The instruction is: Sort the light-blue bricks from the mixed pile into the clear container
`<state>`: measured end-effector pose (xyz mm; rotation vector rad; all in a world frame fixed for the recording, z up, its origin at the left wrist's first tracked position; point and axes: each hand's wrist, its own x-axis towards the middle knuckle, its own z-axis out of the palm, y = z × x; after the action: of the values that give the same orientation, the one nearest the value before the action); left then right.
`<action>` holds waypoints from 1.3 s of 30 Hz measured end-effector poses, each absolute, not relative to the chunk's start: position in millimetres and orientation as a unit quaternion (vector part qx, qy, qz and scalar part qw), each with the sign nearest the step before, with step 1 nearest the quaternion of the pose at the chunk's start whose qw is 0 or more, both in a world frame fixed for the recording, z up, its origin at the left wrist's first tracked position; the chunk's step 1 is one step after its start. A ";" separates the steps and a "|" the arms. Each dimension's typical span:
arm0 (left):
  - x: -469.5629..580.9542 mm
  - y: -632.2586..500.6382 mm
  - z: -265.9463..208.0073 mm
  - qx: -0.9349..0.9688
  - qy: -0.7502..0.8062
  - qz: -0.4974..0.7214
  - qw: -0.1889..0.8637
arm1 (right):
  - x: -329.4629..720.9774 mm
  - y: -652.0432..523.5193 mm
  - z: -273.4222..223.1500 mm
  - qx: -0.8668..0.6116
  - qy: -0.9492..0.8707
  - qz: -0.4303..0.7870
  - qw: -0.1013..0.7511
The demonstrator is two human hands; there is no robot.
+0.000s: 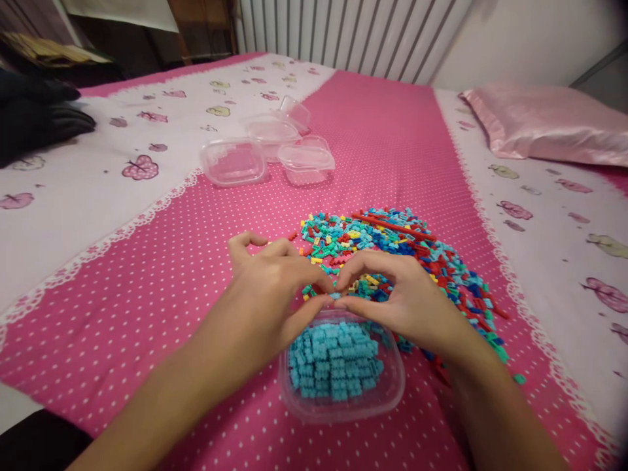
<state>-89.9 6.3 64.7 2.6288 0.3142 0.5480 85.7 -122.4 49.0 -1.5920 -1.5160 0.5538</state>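
Fingertips of my left hand (275,288) and my right hand (397,288) meet in a pinch on a small light-blue toy brick (335,296). Both hands hover over the far rim of a clear plastic container (392,399). Inside that container lie rows of joined light-blue bricks (338,363). Just beyond and to the right of my hands spreads a pile of loose bricks (397,242) in blue, green, red and yellow. My fingers cover most of the pinched brick.
Several clear plastic containers and lids (233,163) stand farther back on the pink dotted bedspread (220,222). Long red joined strips (392,226) lie across the pile. A pink pillow (554,124) rests at the right, and a dark cloth item (39,118) at the left.
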 end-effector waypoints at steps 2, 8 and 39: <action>-92.9 6.8 66.3 0.954 0.095 0.163 0.234 | 87.9 -123.4 50.6 -0.633 -0.601 0.236 0.428; -100.9 9.0 66.3 0.971 0.066 0.146 0.178 | 88.1 -124.1 54.9 -0.640 -0.595 0.228 0.429; -92.8 24.6 53.0 0.983 0.072 0.169 0.010 | 151.4 -130.1 10.6 -0.819 -0.499 -0.092 0.267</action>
<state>-92.8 24.6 53.0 3.0689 0.2263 0.5287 151.4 -130.1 10.6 -2.2107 -1.3482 -0.2496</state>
